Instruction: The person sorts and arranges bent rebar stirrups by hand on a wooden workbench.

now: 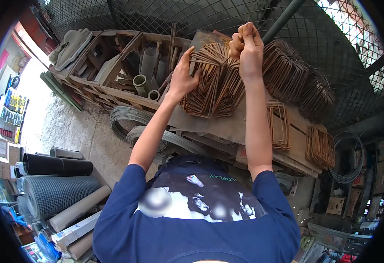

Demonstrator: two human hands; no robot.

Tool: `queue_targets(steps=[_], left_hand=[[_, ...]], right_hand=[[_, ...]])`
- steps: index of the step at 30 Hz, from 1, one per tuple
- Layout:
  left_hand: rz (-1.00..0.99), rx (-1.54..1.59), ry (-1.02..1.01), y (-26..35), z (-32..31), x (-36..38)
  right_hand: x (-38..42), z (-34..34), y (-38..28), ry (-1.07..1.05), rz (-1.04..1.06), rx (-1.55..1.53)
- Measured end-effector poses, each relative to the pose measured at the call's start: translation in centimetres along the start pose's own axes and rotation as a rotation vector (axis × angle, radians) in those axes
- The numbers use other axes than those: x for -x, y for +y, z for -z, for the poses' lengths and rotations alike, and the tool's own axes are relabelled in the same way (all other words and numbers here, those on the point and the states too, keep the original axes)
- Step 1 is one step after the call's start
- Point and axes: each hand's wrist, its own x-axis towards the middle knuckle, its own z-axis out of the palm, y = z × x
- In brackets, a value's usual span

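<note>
A bundle of rusty steel rebar stirrups [214, 85], bent into rectangles, stands on a wooden bench between my two hands. My left hand [184, 79] is at the bundle's left side, its fingers stretched upward and thumb apart, right at the edges of the stirrups. Raised at the bundle's upper right, my right hand [247, 44] is closed, with fingers curled and thumb pressed against them. What is in its pinch, if anything, I cannot tell. Darker stirrups [284, 63] are stacked just right of my right wrist.
Smaller stirrups [279, 125] lie along the bench [231, 127], with another bundle [320, 147] at its right end. Wooden crates [108, 65] hold pipes on the left. Wire coils [128, 120] lie below, and mesh rolls [65, 193] at lower left. Behind the bench rises a mesh fence [157, 17].
</note>
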Motion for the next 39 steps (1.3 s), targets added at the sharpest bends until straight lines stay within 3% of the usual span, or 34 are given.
queue_targets(steps=[1,2,11,15,19,21,24,26,27,29,31,33,38,39], left_hand=[[0.102,0.087,0.064,-0.1,-0.8,-0.2],[0.007,0.021,0.188,-0.8,-1.6,-0.8],[-0.064,-0.181,0.246,0.3,-1.2,-4.4],[0.011,-0.218,0.287,0.0,-1.4,-4.3],[0.017,-0.246,0.247,0.9,-1.5,-2.7],[0.033,-0.206,0.084,0.8,-0.7,-2.5],[-0.081,-0.191,0.017,3.1,0.7,-2.3],[-0.313,-0.398,0.078,5.5,1.4,-2.3],[-0.321,-0.391,0.064,6.3,1.2,-2.7],[-0.431,-0.109,-0.018,7.9,0.3,-3.0],[-0.439,-0.066,-0.03,7.9,-1.0,-3.8],[-0.38,-0.024,-0.395,6.6,-1.9,-5.2],[-0.393,0.108,-0.432,5.4,-2.7,-5.3],[-0.434,-0.09,-0.154,6.5,-2.7,-4.1]], right_hand=[[0.2,-0.2,0.1,-0.005,-0.002,0.001],[0.2,-0.3,0.2,0.025,0.055,0.001],[-3.2,1.7,0.2,0.153,0.147,-0.071],[-4.4,1.9,0.5,0.03,0.143,-0.087],[-2.9,1.7,0.2,0.009,0.119,-0.097],[-2.0,2.0,0.1,-0.002,0.121,-0.104],[-0.8,2.5,-0.2,-0.024,0.144,-0.11],[-0.2,2.0,-0.6,-0.008,0.154,-0.117],[-0.2,2.1,-0.6,0.008,0.158,-0.114],[-0.2,2.5,-0.6,-0.065,0.116,-0.164],[0.1,2.4,-0.9,-0.045,0.102,-0.053],[-0.2,2.8,-0.8,-0.057,-0.007,-0.091],[0.4,3.2,-1.3,-0.078,0.032,-0.111],[0.4,3.1,-1.0,-0.039,0.074,-0.104]])
